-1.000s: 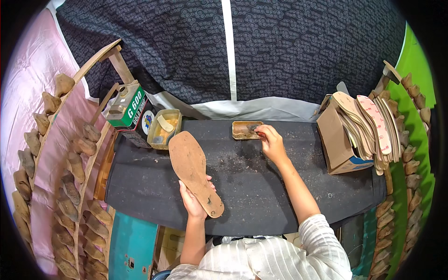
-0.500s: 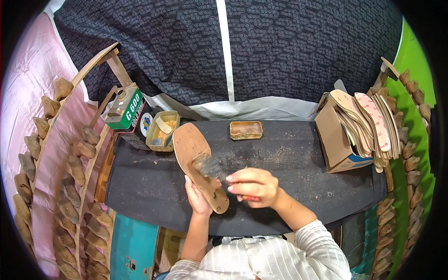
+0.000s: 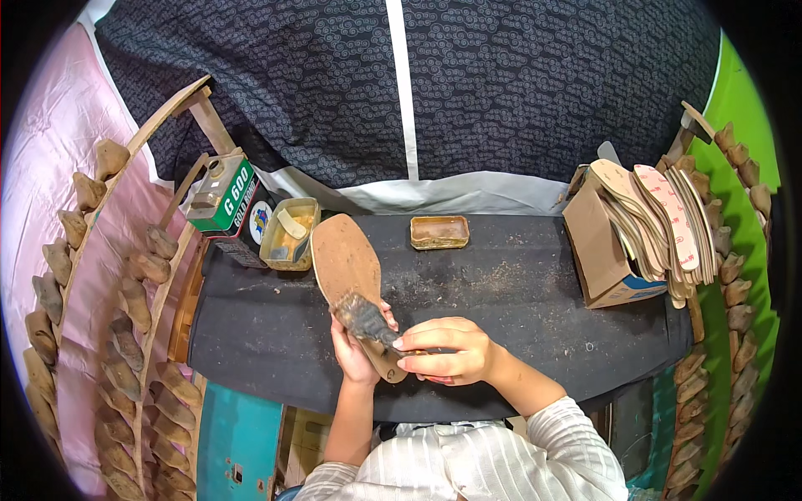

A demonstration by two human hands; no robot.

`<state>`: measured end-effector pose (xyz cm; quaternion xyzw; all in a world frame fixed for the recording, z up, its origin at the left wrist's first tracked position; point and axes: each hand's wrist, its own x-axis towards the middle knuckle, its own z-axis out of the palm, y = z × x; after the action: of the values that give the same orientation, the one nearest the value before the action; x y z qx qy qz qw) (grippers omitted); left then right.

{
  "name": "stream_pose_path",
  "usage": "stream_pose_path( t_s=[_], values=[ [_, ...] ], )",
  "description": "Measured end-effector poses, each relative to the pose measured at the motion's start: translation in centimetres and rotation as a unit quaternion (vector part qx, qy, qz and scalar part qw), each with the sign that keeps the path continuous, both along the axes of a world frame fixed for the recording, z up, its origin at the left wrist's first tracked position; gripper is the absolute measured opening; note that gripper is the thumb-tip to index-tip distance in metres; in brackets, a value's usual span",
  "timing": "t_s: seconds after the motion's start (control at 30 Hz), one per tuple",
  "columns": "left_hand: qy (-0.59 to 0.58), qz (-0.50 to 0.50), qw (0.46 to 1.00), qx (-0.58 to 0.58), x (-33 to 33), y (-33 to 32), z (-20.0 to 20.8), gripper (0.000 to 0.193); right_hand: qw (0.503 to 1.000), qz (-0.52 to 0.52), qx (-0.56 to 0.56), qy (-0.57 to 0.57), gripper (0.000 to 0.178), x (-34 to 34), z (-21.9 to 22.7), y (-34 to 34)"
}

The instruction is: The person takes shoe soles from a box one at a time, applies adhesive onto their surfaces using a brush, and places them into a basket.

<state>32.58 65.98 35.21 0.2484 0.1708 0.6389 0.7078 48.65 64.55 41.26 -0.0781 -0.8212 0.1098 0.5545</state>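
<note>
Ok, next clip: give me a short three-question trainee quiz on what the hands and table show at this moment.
1. True or false: the left hand holds the brown insole from underneath.
2. What does the right hand press on the insole? A) scissors B) a dark brush C) a hammer
3. Which side of the black table has the cardboard box of stacked insoles?

Key
1. True: the left hand's fingers wrap its near end.
2. B: the bristles rest on the insole's lower half.
3. The person's right; the small rectangular tin sits at the far edge, middle.
</note>
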Motion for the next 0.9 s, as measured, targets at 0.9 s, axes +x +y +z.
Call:
stream_pose_path(
  t_s=[0.9],
  values=[
    [-0.046, 0.101, 0.992, 0.057, -0.2, 1.4, 1.0, 0.057, 0.994, 0.056, -0.057, -0.079, 0.029, 1.9, 0.4, -1.1]
  ],
)
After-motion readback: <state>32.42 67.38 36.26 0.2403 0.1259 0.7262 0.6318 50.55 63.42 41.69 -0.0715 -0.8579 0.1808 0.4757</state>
